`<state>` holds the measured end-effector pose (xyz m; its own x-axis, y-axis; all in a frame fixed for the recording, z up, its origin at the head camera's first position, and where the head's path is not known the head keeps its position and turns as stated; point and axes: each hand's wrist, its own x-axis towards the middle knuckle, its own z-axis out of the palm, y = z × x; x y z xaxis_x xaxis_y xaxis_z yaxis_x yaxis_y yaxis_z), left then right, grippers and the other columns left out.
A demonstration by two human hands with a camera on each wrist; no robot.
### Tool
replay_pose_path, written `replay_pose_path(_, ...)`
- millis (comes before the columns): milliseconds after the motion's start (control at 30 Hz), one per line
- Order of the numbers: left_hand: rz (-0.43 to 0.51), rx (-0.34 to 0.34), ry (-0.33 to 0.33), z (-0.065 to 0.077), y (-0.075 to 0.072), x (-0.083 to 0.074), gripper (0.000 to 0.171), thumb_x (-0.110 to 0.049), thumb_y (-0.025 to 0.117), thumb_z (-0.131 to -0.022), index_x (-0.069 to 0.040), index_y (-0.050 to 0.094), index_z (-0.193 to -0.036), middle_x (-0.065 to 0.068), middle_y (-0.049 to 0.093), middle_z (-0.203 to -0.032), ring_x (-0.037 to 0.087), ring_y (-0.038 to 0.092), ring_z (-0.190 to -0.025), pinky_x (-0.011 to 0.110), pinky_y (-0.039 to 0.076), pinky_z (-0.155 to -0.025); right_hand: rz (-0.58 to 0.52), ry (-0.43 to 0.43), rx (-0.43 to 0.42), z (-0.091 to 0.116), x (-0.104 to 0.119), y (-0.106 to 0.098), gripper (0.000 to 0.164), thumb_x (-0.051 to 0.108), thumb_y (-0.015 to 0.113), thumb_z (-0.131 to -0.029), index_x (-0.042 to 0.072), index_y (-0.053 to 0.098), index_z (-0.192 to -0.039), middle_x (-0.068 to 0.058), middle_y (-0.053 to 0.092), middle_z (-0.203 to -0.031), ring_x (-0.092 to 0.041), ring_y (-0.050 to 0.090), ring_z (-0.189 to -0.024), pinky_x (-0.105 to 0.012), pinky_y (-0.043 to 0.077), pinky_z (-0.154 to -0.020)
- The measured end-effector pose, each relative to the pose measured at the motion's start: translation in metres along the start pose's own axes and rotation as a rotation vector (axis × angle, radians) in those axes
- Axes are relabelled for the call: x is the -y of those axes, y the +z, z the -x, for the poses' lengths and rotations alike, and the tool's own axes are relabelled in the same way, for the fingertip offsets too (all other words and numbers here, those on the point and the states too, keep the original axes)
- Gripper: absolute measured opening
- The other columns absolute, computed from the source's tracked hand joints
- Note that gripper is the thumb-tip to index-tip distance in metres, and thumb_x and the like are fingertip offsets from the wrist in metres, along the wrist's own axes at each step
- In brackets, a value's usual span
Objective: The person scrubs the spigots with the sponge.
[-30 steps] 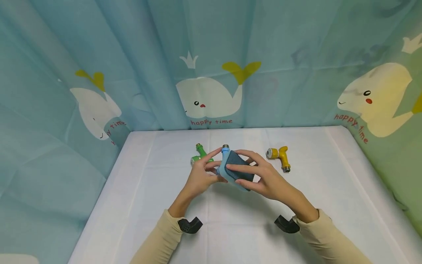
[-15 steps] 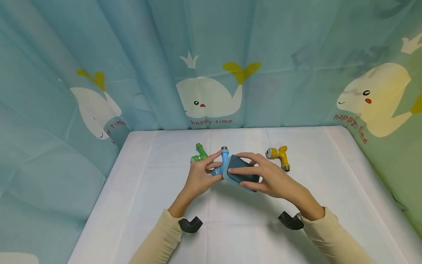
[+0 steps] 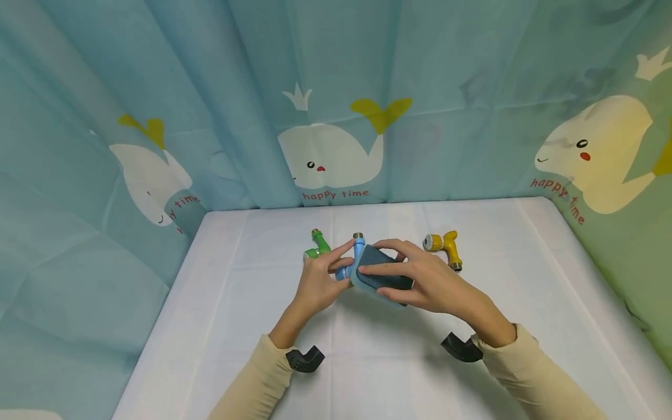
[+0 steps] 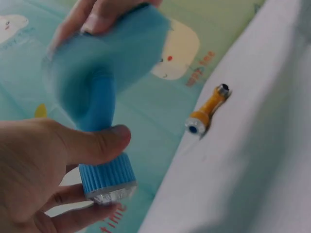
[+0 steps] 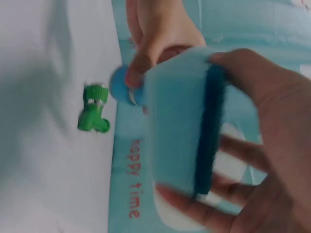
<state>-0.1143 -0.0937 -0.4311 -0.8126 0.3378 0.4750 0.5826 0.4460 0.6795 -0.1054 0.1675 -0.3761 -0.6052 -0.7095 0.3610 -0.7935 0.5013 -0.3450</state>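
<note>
A light-blue tap (image 3: 359,245) with a metal threaded end is held above the table by my left hand (image 3: 319,281). Thumb and fingers pinch it near its ribbed blue knob (image 4: 108,174), as the left wrist view shows. Against the tap's body lies a sponge (image 3: 384,281), light blue with a dark scouring layer. My right hand (image 3: 429,279) grips this sponge from the dark side, fingers spread over it. In the left wrist view the sponge's soft side (image 4: 133,53) bends around the tap's pipe and is blurred. Part of the tap is hidden behind sponge and fingers.
A green tap (image 3: 322,241) lies on the white table (image 3: 252,326), just behind my left hand and partly covered by it. Farther right lies a yellow tap (image 3: 451,251). A blue curtain (image 3: 236,105) with whale prints stands along the table's back and sides.
The right hand has shifted the sponge slightly right and down along the tap, then back a little left. The left hand has stayed nearly in place with the tap.
</note>
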Motion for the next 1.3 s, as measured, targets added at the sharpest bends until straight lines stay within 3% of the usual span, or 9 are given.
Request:
replay_pose_path(133, -0.107, -0.018, 0.036, 0.000, 0.000, -0.001, 0.077, 0.004, 0.091, -0.072, -0.007, 0.062, -0.142, 0.007, 0.078, -0.103, 0.027, 0.072, -0.099, 0.041, 0.059, -0.082, 0.107, 0.014, 0.041, -0.004, 0.003, -0.003, 0.042, 0.038, 0.078, -0.092, 0.039, 0.070, -0.133, -0.010, 0.056, -0.141, -0.027, 0.062, -0.112, -0.027, 0.053, -0.059)
replay_pose_path(400, -0.170, -0.077, 0.034, 0.001, 0.003, 0.000, 0.077, 0.002, 0.093, -0.069, -0.006, 0.064, -0.140, 0.005, 0.079, -0.100, 0.023, 0.068, -0.086, 0.037, 0.056, -0.070, 0.109, 0.037, 0.064, -0.006, 0.004, -0.001, 0.041, 0.038, 0.076, -0.093, 0.036, 0.070, -0.133, -0.013, 0.058, -0.136, -0.024, 0.065, -0.102, -0.026, 0.051, -0.057)
replay_pose_path(500, -0.116, -0.085, 0.024, 0.003, 0.005, 0.004, 0.078, 0.001, 0.093, -0.069, -0.006, 0.063, -0.141, 0.007, 0.078, -0.102, 0.023, 0.072, -0.092, 0.039, 0.059, -0.078, 0.066, 0.086, 0.024, -0.002, 0.001, -0.002, 0.042, 0.035, 0.077, -0.093, 0.034, 0.070, -0.134, -0.013, 0.058, -0.137, -0.022, 0.064, -0.098, -0.026, 0.051, -0.059)
replay_pose_path(667, 0.118, -0.098, -0.062, -0.001, -0.005, -0.021, 0.070, 0.012, 0.085, -0.074, 0.003, 0.061, -0.139, 0.020, 0.075, -0.105, 0.033, 0.074, -0.096, 0.047, 0.060, -0.086, -0.099, 0.074, -0.052, 0.003, 0.000, 0.005, 0.044, 0.030, 0.077, -0.094, 0.030, 0.068, -0.137, -0.012, 0.054, -0.142, -0.020, 0.064, -0.099, -0.030, 0.056, -0.072)
replay_pose_path(733, 0.185, -0.097, -0.107, -0.002, -0.009, -0.031, 0.068, 0.015, 0.083, -0.075, 0.007, 0.060, -0.138, 0.024, 0.074, -0.106, 0.037, 0.074, -0.095, 0.048, 0.060, -0.084, -0.103, 0.072, -0.098, 0.005, -0.001, 0.009, 0.045, 0.027, 0.079, -0.092, 0.029, 0.069, -0.136, -0.012, 0.055, -0.141, -0.021, 0.064, -0.099, -0.030, 0.057, -0.071)
replay_pose_path(867, 0.224, -0.101, -0.148, -0.001, -0.009, -0.030, 0.070, 0.013, 0.084, -0.077, 0.006, 0.058, -0.141, 0.024, 0.073, -0.110, 0.038, 0.073, -0.100, 0.049, 0.060, -0.084, -0.144, 0.050, -0.188, 0.007, -0.003, 0.017, 0.048, 0.021, 0.082, -0.089, 0.025, 0.070, -0.136, -0.014, 0.055, -0.142, -0.019, 0.065, -0.091, -0.030, 0.056, -0.067)
replay_pose_path(1200, 0.321, -0.106, -0.252, 0.001, -0.009, -0.032, 0.071, 0.009, 0.084, -0.078, 0.002, 0.057, -0.143, 0.023, 0.072, -0.115, 0.037, 0.071, -0.108, 0.048, 0.060, -0.087, -0.228, 0.046, -0.231, 0.007, -0.002, 0.029, 0.050, 0.020, 0.081, -0.090, 0.024, 0.068, -0.137, -0.013, 0.053, -0.145, -0.017, 0.064, -0.095, -0.031, 0.056, -0.071)
replay_pose_path(1300, 0.329, -0.110, -0.284, 0.002, -0.005, -0.023, 0.072, 0.009, 0.084, -0.079, 0.000, 0.057, -0.145, 0.022, 0.073, -0.115, 0.036, 0.071, -0.108, 0.047, 0.060, -0.088, -0.218, 0.033, -0.233, 0.007, -0.002, 0.029, 0.048, 0.022, 0.081, -0.091, 0.025, 0.068, -0.137, -0.013, 0.053, -0.145, -0.018, 0.064, -0.096, -0.031, 0.057, -0.071)
